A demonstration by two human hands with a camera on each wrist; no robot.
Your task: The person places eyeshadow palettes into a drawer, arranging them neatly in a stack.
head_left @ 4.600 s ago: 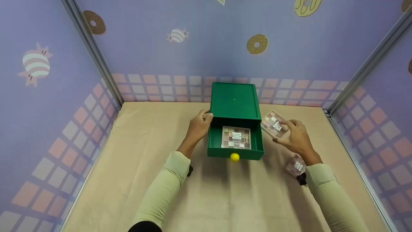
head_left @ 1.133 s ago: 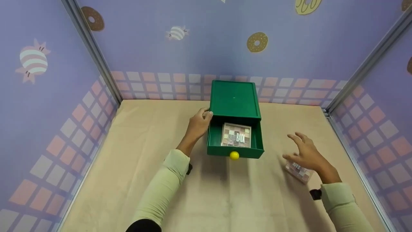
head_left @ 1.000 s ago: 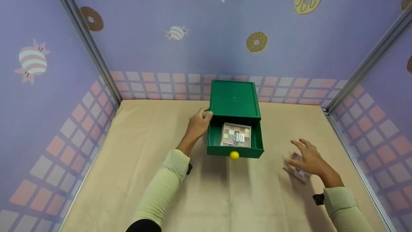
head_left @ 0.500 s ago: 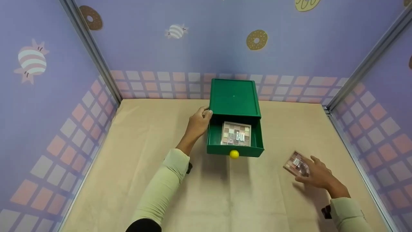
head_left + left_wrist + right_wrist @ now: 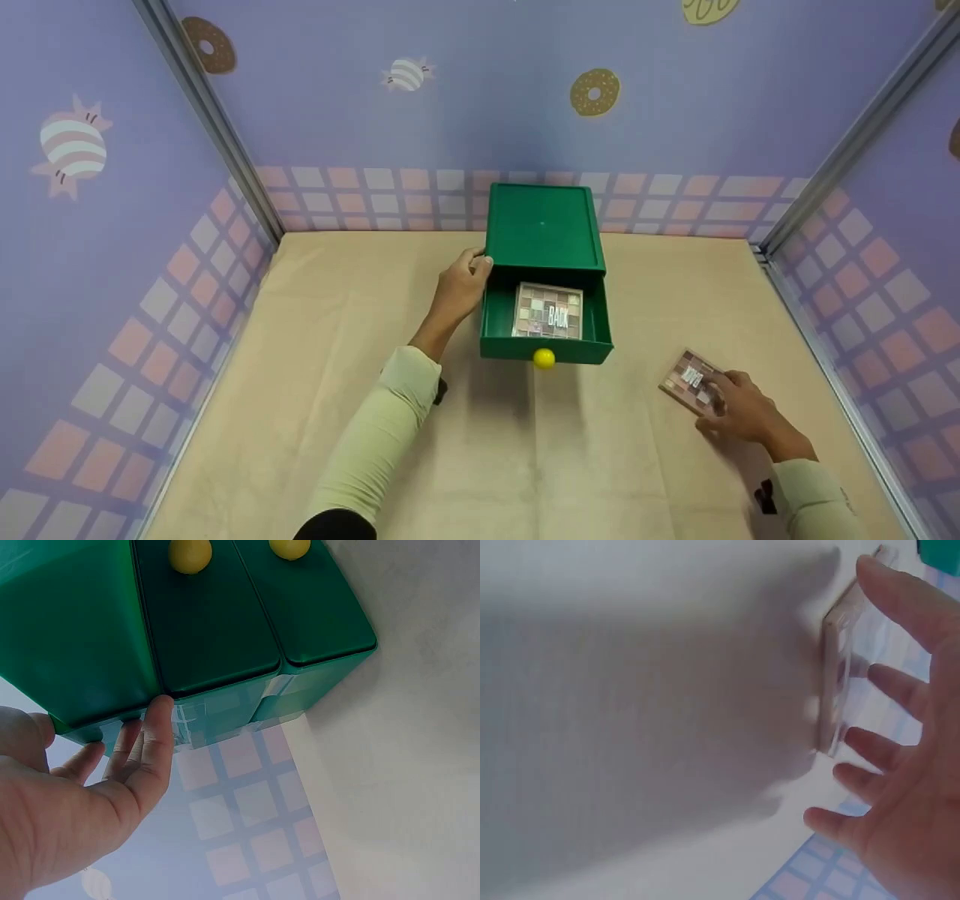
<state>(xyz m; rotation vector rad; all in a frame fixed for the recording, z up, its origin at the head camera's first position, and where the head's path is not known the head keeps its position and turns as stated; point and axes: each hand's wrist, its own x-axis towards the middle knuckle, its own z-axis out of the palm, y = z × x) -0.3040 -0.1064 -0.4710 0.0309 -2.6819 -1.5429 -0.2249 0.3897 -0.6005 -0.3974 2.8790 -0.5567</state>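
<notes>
The green drawer unit [image 5: 545, 225] stands at the back middle with its top drawer [image 5: 547, 350] pulled out. Eyeshadow palettes lie stacked in that drawer, the upper palette [image 5: 549, 312] lettered in white. My left hand [image 5: 459, 289] rests its fingertips on the unit's left side, thumb at the front corner; the left wrist view shows its fingers [image 5: 155, 739] against the green wall. At the right, my right hand [image 5: 742, 409] reaches over another eyeshadow palette [image 5: 686, 379] on the table. In the right wrist view its fingers [image 5: 900, 690] are spread around the palette's edge [image 5: 830, 682].
A yellow knob [image 5: 544, 358] sticks out from the open drawer, and lower drawers bear more knobs [image 5: 190, 555]. Beige cloth [image 5: 360, 360] covers the table. Patterned walls [image 5: 360, 202] close it in at the back and both sides.
The palette my right hand gripped beside the unit now lies stacked in the drawer. My right hand has moved right and nearer, over the remaining palette. The left hand stays put.
</notes>
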